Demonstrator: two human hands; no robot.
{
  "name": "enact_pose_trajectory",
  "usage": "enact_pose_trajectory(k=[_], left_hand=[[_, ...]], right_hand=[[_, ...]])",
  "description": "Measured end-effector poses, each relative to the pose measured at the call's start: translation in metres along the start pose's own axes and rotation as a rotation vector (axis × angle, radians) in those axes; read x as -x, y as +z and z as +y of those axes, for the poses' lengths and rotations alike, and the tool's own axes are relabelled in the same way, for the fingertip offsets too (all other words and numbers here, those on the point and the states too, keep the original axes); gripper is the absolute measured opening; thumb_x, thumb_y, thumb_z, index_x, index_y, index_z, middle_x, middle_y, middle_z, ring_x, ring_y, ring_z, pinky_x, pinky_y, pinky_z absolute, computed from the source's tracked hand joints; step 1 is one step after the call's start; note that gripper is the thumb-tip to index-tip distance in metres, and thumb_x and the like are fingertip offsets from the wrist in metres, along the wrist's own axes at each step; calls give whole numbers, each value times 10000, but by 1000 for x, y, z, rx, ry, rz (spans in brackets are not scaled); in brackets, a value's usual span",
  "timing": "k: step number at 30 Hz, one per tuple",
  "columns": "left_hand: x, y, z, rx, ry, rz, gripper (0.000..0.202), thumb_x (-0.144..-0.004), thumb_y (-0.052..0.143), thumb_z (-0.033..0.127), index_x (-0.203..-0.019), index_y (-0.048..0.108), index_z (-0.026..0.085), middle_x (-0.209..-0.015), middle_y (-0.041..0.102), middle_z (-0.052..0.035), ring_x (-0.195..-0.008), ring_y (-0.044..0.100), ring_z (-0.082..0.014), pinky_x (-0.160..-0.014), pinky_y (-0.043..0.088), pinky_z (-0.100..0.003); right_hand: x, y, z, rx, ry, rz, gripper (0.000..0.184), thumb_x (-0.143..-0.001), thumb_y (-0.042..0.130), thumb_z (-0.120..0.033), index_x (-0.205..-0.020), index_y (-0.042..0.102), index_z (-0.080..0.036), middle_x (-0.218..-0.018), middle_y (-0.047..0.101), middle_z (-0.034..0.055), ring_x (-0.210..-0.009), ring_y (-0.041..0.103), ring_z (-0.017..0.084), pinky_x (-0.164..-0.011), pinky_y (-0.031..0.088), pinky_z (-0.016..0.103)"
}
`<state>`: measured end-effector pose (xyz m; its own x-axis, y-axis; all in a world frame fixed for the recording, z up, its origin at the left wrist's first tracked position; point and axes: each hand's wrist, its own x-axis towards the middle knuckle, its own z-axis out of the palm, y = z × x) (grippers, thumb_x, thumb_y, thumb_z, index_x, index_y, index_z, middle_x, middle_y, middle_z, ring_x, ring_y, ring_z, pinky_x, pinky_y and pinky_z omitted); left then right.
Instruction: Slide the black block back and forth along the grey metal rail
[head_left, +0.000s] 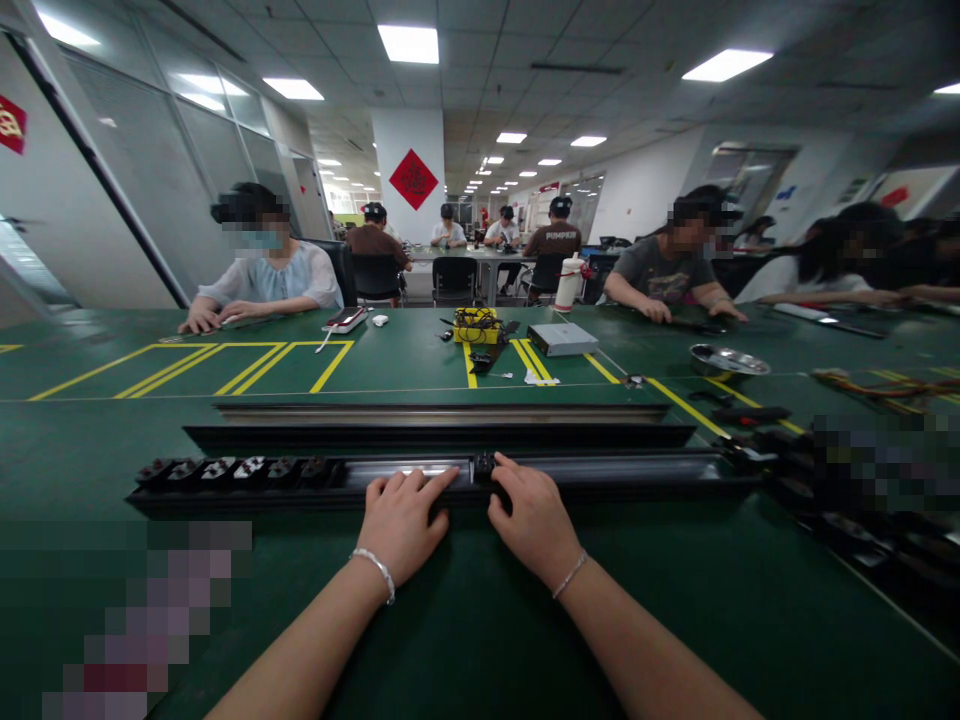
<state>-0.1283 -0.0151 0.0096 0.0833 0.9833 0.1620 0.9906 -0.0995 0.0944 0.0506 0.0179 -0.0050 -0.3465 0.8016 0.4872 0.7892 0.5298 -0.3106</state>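
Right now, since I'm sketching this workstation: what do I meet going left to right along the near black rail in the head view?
A row of black inserts → left hand → right hand → bare stretch of rail.

— Your right hand [532, 520] covers part of the small black piece [484, 464] on the near rail [600, 470]. Whether your fingertips pinch it or only rest on it can't be told.

— And your left hand [401, 520] hides the stretch of rail beneath its fingers. Both your forearms are cut off by the bottom edge.

— At lower left, a mosaic patch [142, 620] blots out whatever lies there on your table [480, 620].

— Same at right centre: a second mosaic patch [885, 455] swallows the rail's right end. The yellow item [477, 325] at upper centre is too small to name.
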Motion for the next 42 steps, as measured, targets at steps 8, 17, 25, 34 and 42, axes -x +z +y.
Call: enact_pose_trajectory(k=[8, 17, 25, 34, 42], left_hand=[[0, 2, -1, -2, 12, 20, 481, -781, 430, 332, -1254, 383, 406, -1016, 570, -10, -974, 462, -208, -847, 252, -397], [0, 1, 0, -7, -2, 4, 475, -781, 429, 328, -1249, 391, 404, -1029, 568, -11, -986, 459, -207, -855, 251, -395], [0, 1, -1, -6, 14, 26, 476, -778, 431, 325, -1245, 393, 405, -1016, 571, -11, -976, 464, -208, -835, 258, -389], [0, 5, -3, -7, 34, 60, 467, -783, 431, 329, -1240, 392, 412, -1010, 568, -7, -969, 467, -210, -831, 256, -387], [0, 4, -2, -8, 19, 32, 469, -781, 433, 333, -1243, 393, 408, -1026, 565, -9, -965, 460, -204, -837, 251, -388]], right_hand=[[-1, -1, 1, -23, 4, 1, 183, -727, 500, -157, -891, 571, -199, -1132, 595, 59, -946, 551, 192, -855, 379, 342], [0, -3, -1, 69, 5, 7, 170, -741, 504, -204, -896, 568, -228, -1137, 600, 37, -917, 563, 181, -901, 324, 378], [0, -2, 1, 48, 8, -5, 157, -742, 505, -203, -886, 566, -222, -1148, 594, 27, -908, 563, 186, -835, 344, 341], [0, -2, 2, 23, 8, 12, 125, -736, 517, -198, -850, 564, -214, -1124, 605, 25, -920, 562, 182, -857, 337, 336], [-1, -1, 3, 17, 9, 44, 105, -721, 524, -194, -815, 569, -200, -1094, 618, 43, -886, 567, 182, -847, 346, 333]])
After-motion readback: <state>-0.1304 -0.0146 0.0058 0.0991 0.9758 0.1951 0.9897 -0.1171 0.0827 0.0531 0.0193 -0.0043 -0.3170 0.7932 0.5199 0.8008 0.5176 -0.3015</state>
